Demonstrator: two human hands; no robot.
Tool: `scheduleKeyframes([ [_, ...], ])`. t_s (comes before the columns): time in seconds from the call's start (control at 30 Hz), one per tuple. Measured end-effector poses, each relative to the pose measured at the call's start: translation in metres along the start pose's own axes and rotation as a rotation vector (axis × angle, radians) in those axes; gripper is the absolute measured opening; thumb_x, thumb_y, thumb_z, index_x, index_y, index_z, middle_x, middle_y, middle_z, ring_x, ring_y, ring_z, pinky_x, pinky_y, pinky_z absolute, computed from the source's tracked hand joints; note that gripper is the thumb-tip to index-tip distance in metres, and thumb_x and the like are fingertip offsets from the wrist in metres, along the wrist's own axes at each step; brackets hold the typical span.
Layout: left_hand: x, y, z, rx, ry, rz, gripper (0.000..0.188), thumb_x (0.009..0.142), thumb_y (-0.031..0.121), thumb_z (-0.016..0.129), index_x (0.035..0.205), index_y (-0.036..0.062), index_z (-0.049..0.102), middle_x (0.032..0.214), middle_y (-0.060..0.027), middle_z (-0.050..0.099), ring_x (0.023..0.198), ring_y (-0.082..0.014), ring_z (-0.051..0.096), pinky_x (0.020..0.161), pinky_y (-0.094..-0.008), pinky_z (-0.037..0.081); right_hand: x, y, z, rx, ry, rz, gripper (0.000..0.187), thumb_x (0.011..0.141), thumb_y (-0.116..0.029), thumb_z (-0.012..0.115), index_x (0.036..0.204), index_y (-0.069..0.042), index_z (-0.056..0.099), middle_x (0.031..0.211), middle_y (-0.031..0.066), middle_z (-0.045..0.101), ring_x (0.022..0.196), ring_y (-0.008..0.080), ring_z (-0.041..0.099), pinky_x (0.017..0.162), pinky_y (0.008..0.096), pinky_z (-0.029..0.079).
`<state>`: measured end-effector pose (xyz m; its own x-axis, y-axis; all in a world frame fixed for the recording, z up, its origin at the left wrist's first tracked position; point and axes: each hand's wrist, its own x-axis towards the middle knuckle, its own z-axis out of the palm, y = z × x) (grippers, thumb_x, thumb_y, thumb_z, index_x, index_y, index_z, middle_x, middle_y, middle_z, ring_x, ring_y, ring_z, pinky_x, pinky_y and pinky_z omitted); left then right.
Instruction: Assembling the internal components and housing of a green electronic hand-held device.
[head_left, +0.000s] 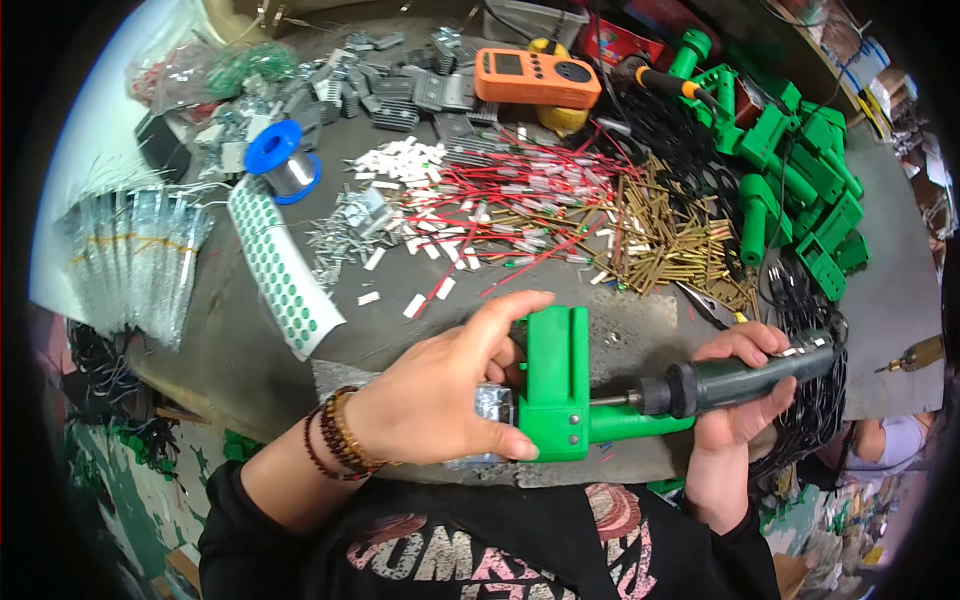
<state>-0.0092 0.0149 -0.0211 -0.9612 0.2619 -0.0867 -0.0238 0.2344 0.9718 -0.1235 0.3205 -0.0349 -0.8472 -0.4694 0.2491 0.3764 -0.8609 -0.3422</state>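
Note:
My left hand is closed around a green plastic housing with a handle-like stem, thumb on its lower corner and fingers behind its far edge. A shiny metal part shows between the palm and the housing. In my right hand lies a dark electric screwdriver, held level with fingers wrapped over its body. Its bit points left and reaches the housing's right side, above the stem. Two small screw heads or rivets show on that side; the tip's exact contact is hidden.
Beyond my hands lie piles of red-wired parts, brass-coloured pins, and grey metal pieces. Green housings heap at right. A solder spool, sticker sheet and orange multimeter stand around. Black cables hang beside my right hand.

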Motion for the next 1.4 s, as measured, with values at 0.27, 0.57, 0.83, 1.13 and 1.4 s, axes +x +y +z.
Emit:
scheduleKeyframes([
  [0.27, -0.038, 0.015, -0.016, 0.464, 0.306, 0.2, 0.082, 0.074, 0.015, 0.085, 0.144, 0.0054, 0.044, 0.117, -0.0148, 0.065, 0.107, -0.032, 0.063, 0.098, -0.0413, 0.048, 0.006, -0.087, 0.03, -0.267, -0.224, -0.049, 0.046, 0.086, -0.016, 0.079, 0.123, -0.012, 0.052, 0.108, -0.0001, 0.055, 0.076, 0.013, 0.056, 0.079, 0.0352, 0.048],
  [0.57, -0.085, -0.015, -0.151, 1.498, 0.389, 0.093, 0.031, 0.08, 0.007, 0.071, 0.109, 0.0178, 0.069, 0.135, -0.0091, 0.058, 0.131, -0.0343, 0.048, 0.107, -0.0492, 0.037, 0.048, -0.172, -0.024, -2.443, 0.162, 0.141, 0.07, 0.068, -0.009, 0.084, 0.13, 0.006, 0.055, 0.119, 0.0169, 0.063, 0.113, 0.0281, 0.063, 0.103, 0.0361, 0.046],
  [0.83, -0.063, 0.04, -0.149, 0.966, 0.328, 0.314, 0.016, 0.079, 0.005, 0.075, 0.091, 0.0076, 0.065, 0.114, -0.0083, 0.07, 0.118, -0.0341, 0.06, 0.101, -0.044, 0.043, 0.047, -0.079, 0.051, -2.208, -0.207, -0.082, 0.043, 0.072, -0.006, 0.079, 0.113, -0.004, 0.066, 0.122, 0.0108, 0.065, 0.113, 0.0269, 0.063, 0.092, 0.0362, 0.049],
  [1.13, -0.019, 0.094, -0.016, 0.838, 0.323, 0.432, 0.019, 0.079, 0.013, 0.079, 0.094, 0.0079, 0.07, 0.084, -0.0064, 0.07, 0.072, -0.0285, 0.066, 0.069, -0.0381, 0.05, 0.06, 0.031, 0.119, -1.979, -0.901, -0.284, 0.021, 0.074, -0.011, 0.079, 0.094, -0.011, 0.071, 0.081, 0.0021, 0.069, 0.075, 0.0231, 0.067, 0.07, 0.0354, 0.047],
  [1.4, -0.02, 0.072, -0.005, 0.795, 0.323, 0.324, 0.01, 0.082, 0.013, 0.074, 0.09, 0.0075, 0.074, 0.073, -0.0089, 0.068, 0.069, -0.03, 0.066, 0.066, -0.0384, 0.05, 0.041, 0.024, 0.105, -2.175, -0.782, -0.314, 0.024, 0.073, -0.014, 0.081, 0.093, -0.014, 0.068, 0.092, 0.0007, 0.066, 0.092, 0.0231, 0.064, 0.086, 0.0402, 0.045],
])
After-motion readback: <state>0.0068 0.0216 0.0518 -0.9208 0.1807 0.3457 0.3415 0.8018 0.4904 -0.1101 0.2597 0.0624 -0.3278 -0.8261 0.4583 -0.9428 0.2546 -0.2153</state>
